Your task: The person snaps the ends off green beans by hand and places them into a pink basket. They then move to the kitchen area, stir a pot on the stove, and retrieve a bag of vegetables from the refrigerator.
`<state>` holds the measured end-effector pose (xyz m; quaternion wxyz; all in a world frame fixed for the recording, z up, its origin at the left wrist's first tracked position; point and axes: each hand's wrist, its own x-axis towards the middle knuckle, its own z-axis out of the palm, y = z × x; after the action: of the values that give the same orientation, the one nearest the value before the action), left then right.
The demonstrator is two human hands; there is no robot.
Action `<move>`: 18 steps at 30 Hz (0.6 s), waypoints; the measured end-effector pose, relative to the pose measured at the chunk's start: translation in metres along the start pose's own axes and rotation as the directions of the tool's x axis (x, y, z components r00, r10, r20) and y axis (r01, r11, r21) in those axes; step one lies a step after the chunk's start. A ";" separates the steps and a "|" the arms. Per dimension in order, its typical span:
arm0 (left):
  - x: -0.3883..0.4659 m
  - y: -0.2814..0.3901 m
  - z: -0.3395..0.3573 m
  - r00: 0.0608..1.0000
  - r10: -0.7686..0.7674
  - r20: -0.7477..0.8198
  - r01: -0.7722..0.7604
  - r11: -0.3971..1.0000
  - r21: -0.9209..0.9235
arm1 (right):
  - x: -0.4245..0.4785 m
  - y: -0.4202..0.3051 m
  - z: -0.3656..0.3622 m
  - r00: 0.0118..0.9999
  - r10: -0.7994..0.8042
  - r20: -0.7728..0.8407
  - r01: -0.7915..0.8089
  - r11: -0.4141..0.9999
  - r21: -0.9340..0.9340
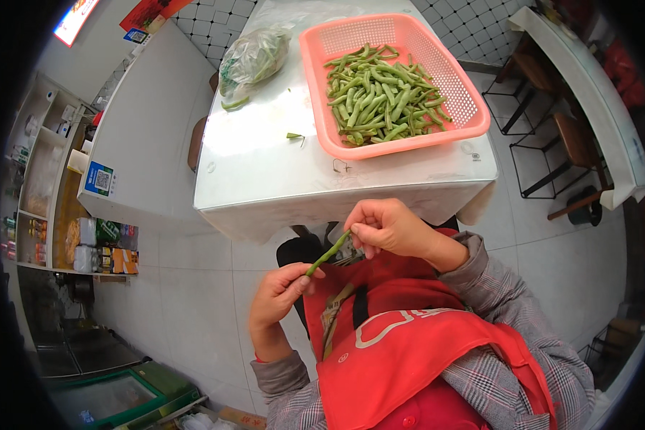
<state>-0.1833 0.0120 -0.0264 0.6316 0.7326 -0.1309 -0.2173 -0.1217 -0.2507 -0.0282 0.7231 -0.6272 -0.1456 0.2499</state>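
A long green bean [329, 252] is stretched between my two hands, in front of the table's near edge. My left hand [284, 290] pinches its lower end between thumb and fingers. At the upper end, my right hand [385, 228] grips the tip with thumb and forefinger. Beyond them, a pink plastic basket [322, 121] with perforated sides stands on the table and holds a heap of green bean pieces [379, 99]. A knotted clear plastic bag [255, 56] with green contents lies left of the basket, a single bean [235, 104] beside it.
The white-covered table [258, 188] bears small bean scraps [294, 136] and stringy bits near the basket. Wooden-seated stools [580, 140] stand by another table at the right. To the left are a white counter [140, 118] and shelves with packaged goods. A green-rimmed freezer [113, 398] is at the lower left.
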 end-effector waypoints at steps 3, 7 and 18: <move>0.010 -0.008 0.014 0.998 0.053 -0.017 -0.054 0.997 -0.051 | 0.000 0.014 0.004 0.995 0.085 0.057 -0.101 0.886 0.452; 0.027 -0.013 0.022 0.944 0.284 -0.166 -0.194 0.889 0.415 | 0.000 0.032 0.003 0.992 0.122 0.025 -0.104 0.702 0.704; 0.008 -0.019 0.025 0.889 0.357 -0.286 -0.053 0.702 0.710 | -0.011 0.057 -0.025 0.989 0.073 -0.125 0.066 0.545 0.836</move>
<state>-0.1898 -0.0099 -0.0493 0.3496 0.9215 -0.1513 0.0757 -0.1283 -0.2726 -0.0869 0.9426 -0.2230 0.0455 0.2442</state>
